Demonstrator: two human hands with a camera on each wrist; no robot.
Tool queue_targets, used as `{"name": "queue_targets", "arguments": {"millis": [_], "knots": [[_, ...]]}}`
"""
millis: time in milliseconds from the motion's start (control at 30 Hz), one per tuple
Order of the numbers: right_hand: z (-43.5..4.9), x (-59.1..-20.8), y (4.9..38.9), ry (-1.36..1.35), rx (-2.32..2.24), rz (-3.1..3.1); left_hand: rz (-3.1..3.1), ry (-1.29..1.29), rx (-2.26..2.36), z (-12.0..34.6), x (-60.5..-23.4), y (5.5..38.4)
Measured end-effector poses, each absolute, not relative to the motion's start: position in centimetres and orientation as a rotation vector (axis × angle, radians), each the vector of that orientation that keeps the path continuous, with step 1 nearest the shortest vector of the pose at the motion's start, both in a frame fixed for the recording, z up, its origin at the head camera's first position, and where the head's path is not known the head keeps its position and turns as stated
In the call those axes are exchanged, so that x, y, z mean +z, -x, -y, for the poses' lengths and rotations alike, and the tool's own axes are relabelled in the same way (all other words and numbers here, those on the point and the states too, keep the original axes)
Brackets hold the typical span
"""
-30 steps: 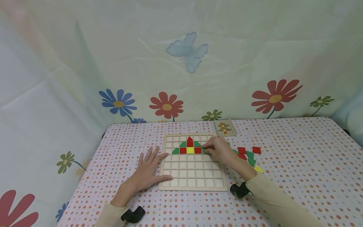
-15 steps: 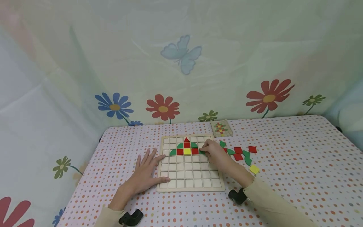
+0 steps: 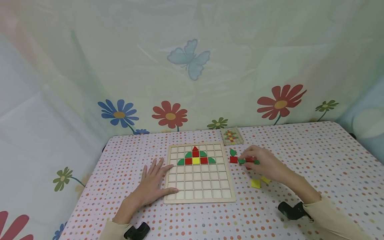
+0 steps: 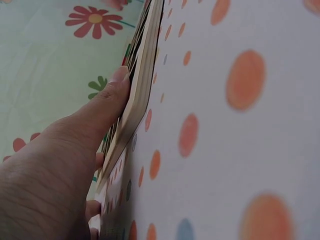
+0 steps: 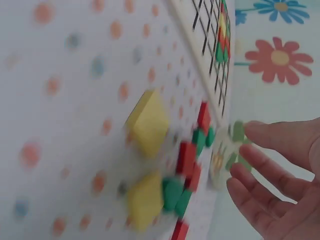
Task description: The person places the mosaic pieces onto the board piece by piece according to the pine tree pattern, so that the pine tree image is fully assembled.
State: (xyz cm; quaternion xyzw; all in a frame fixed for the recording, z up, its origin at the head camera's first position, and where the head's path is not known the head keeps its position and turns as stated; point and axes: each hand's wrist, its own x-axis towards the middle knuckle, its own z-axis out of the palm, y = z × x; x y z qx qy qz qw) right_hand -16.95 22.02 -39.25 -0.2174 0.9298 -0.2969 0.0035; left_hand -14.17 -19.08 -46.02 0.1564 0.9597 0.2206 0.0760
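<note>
My left hand (image 3: 153,181) lies with spread fingers at the left side of a wooden grid board (image 3: 198,185); in the left wrist view its thumb (image 4: 107,102) rests on the board's edge. Near the board's top, red and green tiles form a stepped shape around one yellow square tile (image 3: 196,160), topped by a red triangle tile (image 3: 195,148). To the right of the board, my right hand (image 3: 267,163) hovers over loose tiles, partly covering them. The right wrist view shows its fingers loosely bent with nothing between them.
Loose tiles include a red square (image 3: 233,160), a green rounded piece (image 3: 233,152) and two yellow squares, one of them nearer me (image 3: 255,183). A pattern card (image 3: 231,136) lies behind the board on the dotted tablecloth (image 3: 192,220). A printed curtain (image 3: 234,66) hangs behind.
My right hand has let go of the green quarter-round tile at the right end of the lower row and moved right, over the loose tiles. The left hand stays at the board.
</note>
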Motion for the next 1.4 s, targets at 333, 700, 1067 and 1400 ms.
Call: {"name": "queue_targets", "arguments": {"millis": [333, 700, 1067, 1400], "knots": [[-26.2, -41.4, 15.8, 0.506, -0.819, -2.942, -2.867, -0.464, 0.696, 19.4, -46.2, 14.1], [-25.7, -42.6, 15.6, 0.404, -0.865, -3.025, -2.873, -0.443, 0.684, 19.1, -46.3, 14.1], [-24.6, -41.7, 16.2, 0.245, -0.782, -3.023, -2.873, -0.443, 0.678, 19.1, -46.2, 14.1], [-24.4, -41.1, 16.8, 0.111, -0.775, -2.932, -2.883, -0.475, 0.676, 19.1, -46.1, 14.3]]}}
